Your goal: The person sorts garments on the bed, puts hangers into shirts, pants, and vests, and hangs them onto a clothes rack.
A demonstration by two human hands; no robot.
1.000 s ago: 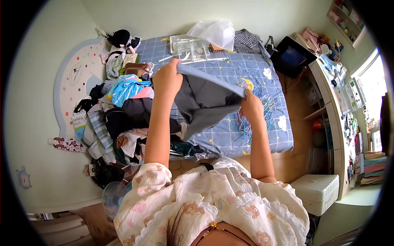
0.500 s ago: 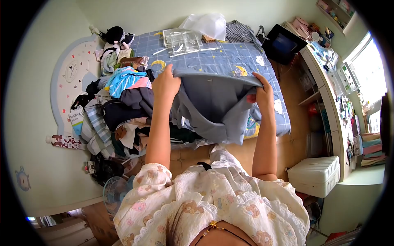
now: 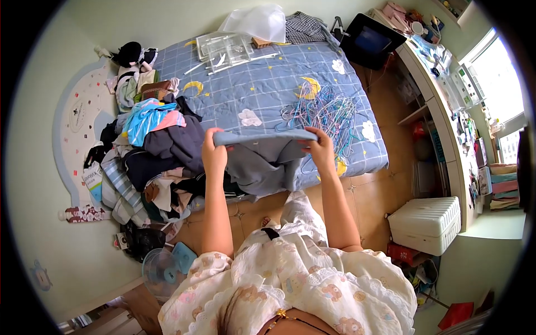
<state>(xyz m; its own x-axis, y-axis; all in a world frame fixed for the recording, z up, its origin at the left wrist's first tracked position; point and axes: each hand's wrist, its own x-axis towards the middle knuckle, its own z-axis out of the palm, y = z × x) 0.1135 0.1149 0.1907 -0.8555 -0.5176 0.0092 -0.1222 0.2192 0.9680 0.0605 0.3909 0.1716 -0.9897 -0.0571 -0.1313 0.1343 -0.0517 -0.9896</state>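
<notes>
A grey-blue garment [image 3: 259, 164] hangs between my two hands, its band-like upper edge stretched across and its lower part drooping in folds by the bed's near edge. Whether it is a top or a bottom I cannot tell. My left hand [image 3: 214, 155] grips one end of that edge, fingers closed. At the other end, my right hand [image 3: 320, 151] pinches the cloth. A tangle of thin clothes hangers [image 3: 329, 114] lies on the bed just beyond my right hand. To the left of my left hand is a heap of mixed clothes [image 3: 173, 142].
The bed [image 3: 245, 95] has a blue checked sheet. Clear plastic trays [image 3: 229, 53], a translucent white bag [image 3: 254, 23] and a checked cloth [image 3: 304, 28] lie at its far side. A white suitcase [image 3: 424, 223] stands right; a fan [image 3: 162, 271] stands low left.
Both hands have come lower and nearer my body, and the garment's upper edge now folds over its opening. The hanger tangle, mostly hidden before, shows. My view has shifted.
</notes>
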